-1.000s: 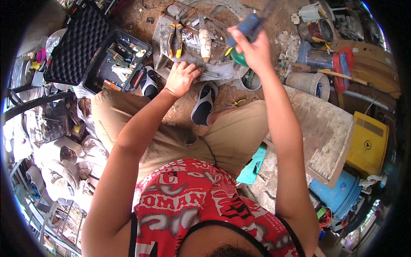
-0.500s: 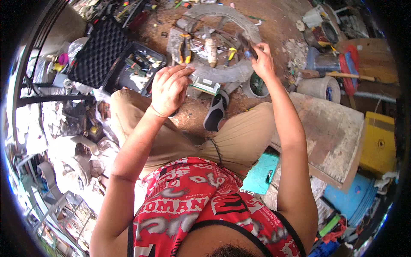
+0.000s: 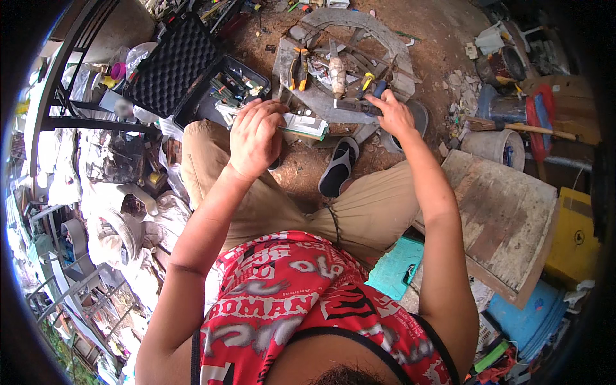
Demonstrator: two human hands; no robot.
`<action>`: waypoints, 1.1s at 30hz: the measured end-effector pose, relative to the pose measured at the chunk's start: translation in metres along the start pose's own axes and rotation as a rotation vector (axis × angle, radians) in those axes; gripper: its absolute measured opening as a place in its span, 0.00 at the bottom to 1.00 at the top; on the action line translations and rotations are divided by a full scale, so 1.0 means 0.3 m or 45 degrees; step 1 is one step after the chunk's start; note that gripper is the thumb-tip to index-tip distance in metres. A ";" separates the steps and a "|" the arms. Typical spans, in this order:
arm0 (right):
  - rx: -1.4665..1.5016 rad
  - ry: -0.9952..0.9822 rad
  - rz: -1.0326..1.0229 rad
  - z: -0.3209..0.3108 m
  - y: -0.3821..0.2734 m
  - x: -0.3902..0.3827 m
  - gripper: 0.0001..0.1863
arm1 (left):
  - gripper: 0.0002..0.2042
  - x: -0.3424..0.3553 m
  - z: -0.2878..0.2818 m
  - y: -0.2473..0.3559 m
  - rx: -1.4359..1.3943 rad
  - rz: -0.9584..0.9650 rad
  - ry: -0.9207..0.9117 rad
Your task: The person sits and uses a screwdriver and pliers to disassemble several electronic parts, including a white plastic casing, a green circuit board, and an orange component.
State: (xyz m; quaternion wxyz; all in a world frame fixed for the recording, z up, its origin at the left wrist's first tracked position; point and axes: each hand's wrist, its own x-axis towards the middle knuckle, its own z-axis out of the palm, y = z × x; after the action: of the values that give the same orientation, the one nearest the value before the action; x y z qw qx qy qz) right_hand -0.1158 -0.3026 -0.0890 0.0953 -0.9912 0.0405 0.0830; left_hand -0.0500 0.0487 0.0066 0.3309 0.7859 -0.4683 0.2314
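Note:
My left hand (image 3: 255, 136) is closed on one end of a long green circuit board (image 3: 308, 126) with a silver-white plate on top. The board's free end points right, in front of a round grey metal frame (image 3: 398, 61). To its right, my right hand (image 3: 394, 117) grips a dark, narrow tool (image 3: 354, 106), whose exact kind I cannot make out. Its end points left, a little beyond the board and apart from it. Yellow-and-black pliers (image 3: 298, 69) and a dirty, whitish cylindrical piece (image 3: 337, 74) lie on the frame beyond my hands.
An open black case (image 3: 183, 115) with foam in its lid holds several circuit boards at the left. A worn wooden board (image 3: 494, 215), a yellow box (image 3: 574, 234) and a grey bucket (image 3: 493, 151) stand to the right. A teal case (image 3: 396, 268) lies beside my right thigh.
My right hand has come down nearer to me, and the dark tool has swung from raised to nearly level, pointing left. My left hand still holds the circuit board. The view has shifted slightly.

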 end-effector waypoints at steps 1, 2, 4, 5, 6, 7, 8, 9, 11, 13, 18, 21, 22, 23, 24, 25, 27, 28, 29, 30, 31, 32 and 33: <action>0.003 -0.007 0.006 -0.004 -0.003 -0.005 0.34 | 0.14 0.001 -0.004 0.004 0.001 -0.012 -0.034; 0.006 -0.014 0.011 -0.007 -0.006 -0.009 0.35 | 0.14 0.000 -0.010 0.012 0.001 -0.023 -0.067; 0.026 -0.032 0.026 -0.006 -0.004 -0.014 0.37 | 0.15 -0.004 -0.015 0.030 0.002 -0.053 -0.138; 0.037 -0.042 0.033 -0.005 -0.004 -0.016 0.37 | 0.16 -0.005 -0.016 0.036 -0.022 -0.060 -0.118; 0.035 -0.048 0.037 -0.009 -0.007 -0.021 0.38 | 0.16 -0.006 -0.019 0.043 -0.026 -0.063 -0.116; 0.034 -0.054 0.040 -0.012 -0.012 -0.025 0.39 | 0.16 -0.007 -0.022 0.049 -0.030 -0.067 -0.114; 0.034 -0.061 0.044 -0.014 -0.016 -0.027 0.39 | 0.16 -0.009 -0.025 0.055 -0.033 -0.070 -0.112; 0.019 -0.072 0.041 -0.015 -0.019 -0.024 0.39 | 0.16 -0.010 -0.027 0.059 -0.001 -0.065 -0.105; -0.010 -0.096 0.037 -0.016 -0.021 -0.015 0.39 | 0.18 -0.016 -0.030 0.070 0.064 -0.055 -0.092; 0.001 -0.081 0.037 -0.011 -0.025 -0.020 0.40 | 0.19 -0.025 -0.040 0.086 0.161 -0.025 -0.062; -0.008 -0.094 0.029 -0.019 -0.034 -0.022 0.41 | 0.21 -0.042 -0.036 0.096 0.304 -0.013 0.003; -0.034 -0.115 0.024 -0.021 -0.038 -0.020 0.41 | 0.22 -0.050 -0.032 0.102 0.278 -0.039 -0.025; -0.040 -0.125 0.023 -0.020 -0.037 -0.019 0.41 | 0.22 -0.049 -0.031 0.102 0.248 -0.040 -0.042; -0.047 -0.136 0.022 -0.020 -0.036 -0.020 0.42 | 0.22 -0.047 -0.029 0.099 0.218 -0.040 -0.059; -0.043 -0.136 0.023 -0.025 -0.042 -0.023 0.42 | 0.22 -0.047 -0.028 0.098 0.188 -0.042 -0.076; -0.040 -0.136 0.025 -0.033 -0.051 -0.028 0.42 | 0.21 -0.045 -0.031 0.100 0.136 -0.076 -0.143; -0.009 -0.064 0.013 -0.027 -0.050 -0.040 0.39 | 0.18 -0.036 -0.044 0.107 0.030 -0.140 -0.277; 0.018 0.008 -0.002 -0.008 -0.038 -0.047 0.37 | 0.17 -0.039 -0.038 0.110 -0.066 -0.237 -0.273; 0.044 0.080 -0.016 0.005 -0.030 -0.054 0.34 | 0.15 -0.044 -0.025 0.114 -0.163 -0.333 -0.269; 0.091 0.026 -0.036 -0.002 -0.044 -0.057 0.30 | 0.13 -0.053 -0.013 0.115 -0.257 -0.432 -0.265; 0.137 -0.029 -0.055 -0.022 -0.069 -0.061 0.27 | 0.09 -0.062 -0.006 0.117 -0.320 -0.507 -0.228; 0.183 -0.085 -0.074 -0.042 -0.100 -0.063 0.24 | 0.09 -0.079 0.012 0.113 -0.575 -0.730 -0.214; 0.159 -0.089 -0.085 -0.061 -0.136 -0.070 0.20 | 0.09 -0.090 0.028 0.110 -0.836 -0.944 -0.202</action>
State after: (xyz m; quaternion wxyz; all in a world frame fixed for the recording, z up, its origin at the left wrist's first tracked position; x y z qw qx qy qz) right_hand -0.1296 -0.2650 -0.0603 0.1609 -0.9806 0.0094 0.1118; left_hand -0.0912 0.0468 -0.0073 0.5841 0.7690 -0.2292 -0.1219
